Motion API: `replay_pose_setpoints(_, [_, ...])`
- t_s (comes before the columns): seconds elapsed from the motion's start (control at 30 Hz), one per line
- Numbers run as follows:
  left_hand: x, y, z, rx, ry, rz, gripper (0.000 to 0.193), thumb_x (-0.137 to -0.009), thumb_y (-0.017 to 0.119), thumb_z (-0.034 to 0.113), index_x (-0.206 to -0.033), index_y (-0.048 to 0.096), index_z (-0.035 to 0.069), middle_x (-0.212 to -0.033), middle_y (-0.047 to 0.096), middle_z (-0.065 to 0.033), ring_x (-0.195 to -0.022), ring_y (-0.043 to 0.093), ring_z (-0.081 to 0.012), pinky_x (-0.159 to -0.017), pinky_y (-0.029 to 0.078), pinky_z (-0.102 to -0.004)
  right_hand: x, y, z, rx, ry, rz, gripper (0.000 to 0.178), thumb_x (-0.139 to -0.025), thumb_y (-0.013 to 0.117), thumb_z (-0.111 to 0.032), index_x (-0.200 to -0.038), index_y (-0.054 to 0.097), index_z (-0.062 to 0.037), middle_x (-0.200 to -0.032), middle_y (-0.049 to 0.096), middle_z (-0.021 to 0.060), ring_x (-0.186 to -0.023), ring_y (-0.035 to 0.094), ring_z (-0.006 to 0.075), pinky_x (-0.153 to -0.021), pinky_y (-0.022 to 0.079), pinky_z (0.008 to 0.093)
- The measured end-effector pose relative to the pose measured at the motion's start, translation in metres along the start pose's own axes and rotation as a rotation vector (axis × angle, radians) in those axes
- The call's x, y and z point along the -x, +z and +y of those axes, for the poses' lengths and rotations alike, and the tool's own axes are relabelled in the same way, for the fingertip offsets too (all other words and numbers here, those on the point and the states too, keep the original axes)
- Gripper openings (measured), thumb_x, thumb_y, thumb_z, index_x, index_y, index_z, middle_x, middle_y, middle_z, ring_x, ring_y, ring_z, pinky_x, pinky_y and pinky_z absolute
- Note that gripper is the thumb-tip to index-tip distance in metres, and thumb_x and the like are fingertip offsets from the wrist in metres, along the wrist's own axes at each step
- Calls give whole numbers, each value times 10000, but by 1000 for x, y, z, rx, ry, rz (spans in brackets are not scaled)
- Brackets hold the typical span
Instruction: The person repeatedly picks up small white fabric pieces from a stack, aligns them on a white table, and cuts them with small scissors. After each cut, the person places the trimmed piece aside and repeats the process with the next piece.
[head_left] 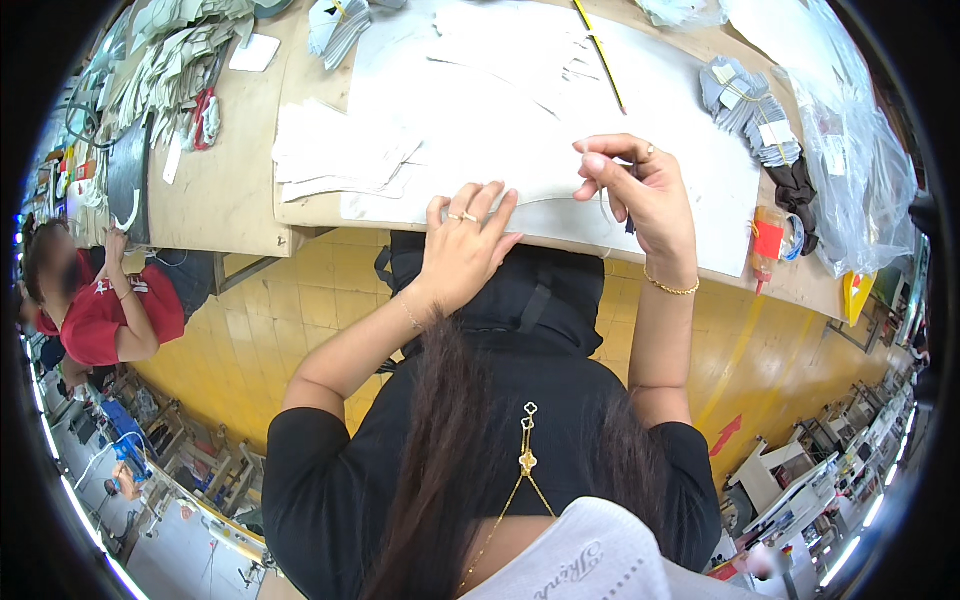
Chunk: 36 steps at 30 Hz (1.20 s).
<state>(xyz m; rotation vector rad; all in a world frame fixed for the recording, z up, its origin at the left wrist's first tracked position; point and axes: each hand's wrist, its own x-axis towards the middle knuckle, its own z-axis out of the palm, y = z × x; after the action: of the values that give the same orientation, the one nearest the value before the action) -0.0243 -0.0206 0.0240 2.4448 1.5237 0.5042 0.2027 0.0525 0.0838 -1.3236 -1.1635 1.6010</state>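
Observation:
My left hand (465, 245) lies at the near edge of the table with its fingers spread on a white sheet (470, 140). Raised over that sheet to the right, my right hand (645, 195) has its thumb and fingertips pressed together. A thin, partly hidden object shows beneath its fingers, too small to name. Thin white cut pieces (335, 150) are stacked loosely to the left of my left hand. Other white pieces on the sheet blend into it, and only their faint outlines show.
A yellow-and-black stick (603, 60) lies at the far side. Bundled grey pieces (750, 110), a clear plastic bag (850, 150) and a red-labelled bottle (768, 240) are on the right. Grey pieces (185, 60) pile up far left. A co-worker in red (120, 310) sits at left.

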Motion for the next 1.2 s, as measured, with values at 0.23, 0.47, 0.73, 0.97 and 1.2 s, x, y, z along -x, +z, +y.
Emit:
replay_pose_setpoints(0.23, [-2, 11, -38, 72, 175, 71, 314, -905, 735, 216, -1181, 689, 73, -1249, 638, -65, -1178, 587, -230, -974, 414, -446, -28, 26, 34, 301, 201, -102, 256, -931, 771, -273, -914, 728, -22, -682, 597, -24, -531, 465, 25, -465, 363, 194])
replay_pose_setpoints(0.47, [-8, 18, -38, 57, 149, 129, 275, -888, 750, 193, -1141, 706, 95, -1207, 631, -41, -1170, 573, -225, -978, 399, -433, -40, 32, 45, 444, 254, -115, 287, -909, 725, -272, -832, 722, 4, -637, 681, 55, -501, 569, 100, -505, 475, 274])
replay_pose_setpoints(0.73, [-5, 20, -36, 50, 129, 107, 286, -875, 764, 182, -1145, 714, 101, -1271, 627, -49, -1211, 556, -238, -994, 373, -446, -47, 34, 39, 513, 306, -145, 288, -894, 714, -282, -817, 725, -4, -628, 686, 58, -495, 608, 116, -512, 498, 277])
replay_pose_setpoints(0.97, [-7, 18, -35, -9, 146, 89, 300, -872, 751, 198, -1151, 693, 104, -1360, 614, -62, -1202, 556, -238, -993, 380, -446, -48, 34, 40, 541, 313, -142, 280, -898, 727, -286, -825, 722, -15, -614, 669, 36, -484, 558, 88, -489, 461, 261])
replay_pose_setpoints(1.2, [-13, 11, -32, -17, 113, 22, 360, -864, 739, 188, -1204, 662, 97, -1357, 618, -68, -1192, 550, -260, -1011, 390, -448, -20, 19, 37, 625, 269, -57, 269, -921, 724, -275, -845, 716, -16, -627, 663, 30, -485, 559, 79, -482, 454, 244])
